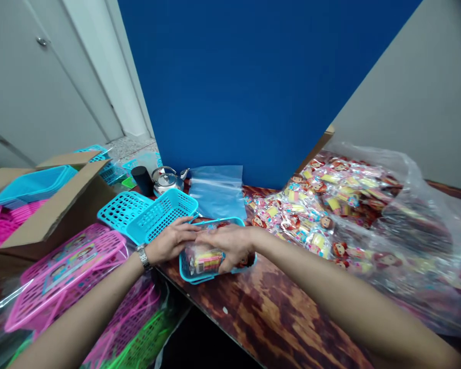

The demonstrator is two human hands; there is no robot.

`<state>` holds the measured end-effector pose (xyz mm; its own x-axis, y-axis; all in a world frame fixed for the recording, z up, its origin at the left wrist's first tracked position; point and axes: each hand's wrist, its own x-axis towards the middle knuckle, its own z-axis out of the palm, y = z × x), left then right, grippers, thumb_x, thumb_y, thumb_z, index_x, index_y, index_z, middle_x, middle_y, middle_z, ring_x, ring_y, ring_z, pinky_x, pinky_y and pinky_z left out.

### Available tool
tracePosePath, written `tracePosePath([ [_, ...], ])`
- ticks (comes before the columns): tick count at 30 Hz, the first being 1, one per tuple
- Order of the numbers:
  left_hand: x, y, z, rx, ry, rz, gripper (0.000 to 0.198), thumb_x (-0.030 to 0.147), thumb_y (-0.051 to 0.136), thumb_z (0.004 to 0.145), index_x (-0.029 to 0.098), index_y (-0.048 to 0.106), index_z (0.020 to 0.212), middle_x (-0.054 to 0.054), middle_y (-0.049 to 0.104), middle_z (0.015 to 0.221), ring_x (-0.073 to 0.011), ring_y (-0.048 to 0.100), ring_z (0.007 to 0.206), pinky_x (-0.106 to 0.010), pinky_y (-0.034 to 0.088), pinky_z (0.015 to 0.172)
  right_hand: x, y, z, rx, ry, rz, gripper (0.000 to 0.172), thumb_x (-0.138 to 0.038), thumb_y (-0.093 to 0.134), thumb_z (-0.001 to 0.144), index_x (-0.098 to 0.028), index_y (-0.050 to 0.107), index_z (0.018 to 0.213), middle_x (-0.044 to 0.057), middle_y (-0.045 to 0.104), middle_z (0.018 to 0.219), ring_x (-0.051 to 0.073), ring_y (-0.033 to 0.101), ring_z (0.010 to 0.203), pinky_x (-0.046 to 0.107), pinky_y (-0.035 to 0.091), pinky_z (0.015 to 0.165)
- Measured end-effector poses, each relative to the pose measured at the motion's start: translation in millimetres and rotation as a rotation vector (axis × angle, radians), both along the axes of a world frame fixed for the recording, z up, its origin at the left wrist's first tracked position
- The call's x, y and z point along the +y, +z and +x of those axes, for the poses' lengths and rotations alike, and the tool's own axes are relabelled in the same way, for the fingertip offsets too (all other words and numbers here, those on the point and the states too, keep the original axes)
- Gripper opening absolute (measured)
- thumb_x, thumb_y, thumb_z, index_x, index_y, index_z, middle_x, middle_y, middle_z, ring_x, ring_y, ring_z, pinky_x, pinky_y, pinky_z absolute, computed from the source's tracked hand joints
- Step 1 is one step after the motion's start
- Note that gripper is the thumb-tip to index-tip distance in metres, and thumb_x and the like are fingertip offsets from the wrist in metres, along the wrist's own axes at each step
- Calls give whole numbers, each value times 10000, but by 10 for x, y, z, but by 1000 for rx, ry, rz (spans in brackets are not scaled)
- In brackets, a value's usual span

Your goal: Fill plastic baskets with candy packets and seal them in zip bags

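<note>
A light-blue plastic basket (187, 277) stands near the front edge of the table, with clear-wrapped small packs (207, 261) inside. My right hand (230, 243) lies over the packs, palm down, fingers stretched and thumb apart. My left hand (174, 238), with a metal-band watch at the wrist, reaches to the basket's left rim; its fingers are extended and partly overlap the right fingertips. Just behind the left hand, an empty blue basket (163, 215) leans against a blue perforated basket piece (119, 207). What lies under my palms is hidden.
Right, a large heap of wrapped doll-print packs (292, 215) spills from a clear plastic bag (411, 174). Clear bags (217, 189), a kettle (169, 179) and a black cylinder (141, 179) stand behind. Left are wrapped pink baskets (69, 266) and a cardboard box (61, 210). A blue panel (230, 92) rises behind.
</note>
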<state>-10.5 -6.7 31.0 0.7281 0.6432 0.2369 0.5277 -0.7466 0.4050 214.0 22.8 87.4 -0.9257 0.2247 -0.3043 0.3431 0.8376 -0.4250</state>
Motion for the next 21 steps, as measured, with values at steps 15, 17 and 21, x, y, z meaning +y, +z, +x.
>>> tracePosePath([
  [15, -118, 129, 26, 127, -76, -83, 629, 511, 535, 819, 186, 392, 1338, -120, 456, 1363, -301, 356, 1293, -512, 273, 1055, -383, -394, -190, -36, -198, 490, 252, -223, 461, 890, -226, 453, 1142, 130, 475, 1131, 284, 505, 1028, 399, 520, 685],
  [17, -202, 57, 45, 202, 4, -36, 857, 619, 556, 747, 136, 278, 1400, -173, 378, 1409, -357, 269, 1327, -566, 234, 1051, -377, -424, -164, 1, -218, 474, 264, -215, 463, 890, -221, 451, 1153, 137, 460, 1137, 291, 463, 1059, 404, 518, 690],
  [21, -335, -40, 110, 330, 154, -3, 850, 593, 433, 834, 82, 117, 1436, -198, 268, 1460, -321, 167, 1368, -552, 159, 1082, -265, -331, -54, -2, -145, 325, 700, -286, 727, 683, -192, 375, 1281, 151, 424, 1170, 301, 439, 1064, 431, 490, 772],
])
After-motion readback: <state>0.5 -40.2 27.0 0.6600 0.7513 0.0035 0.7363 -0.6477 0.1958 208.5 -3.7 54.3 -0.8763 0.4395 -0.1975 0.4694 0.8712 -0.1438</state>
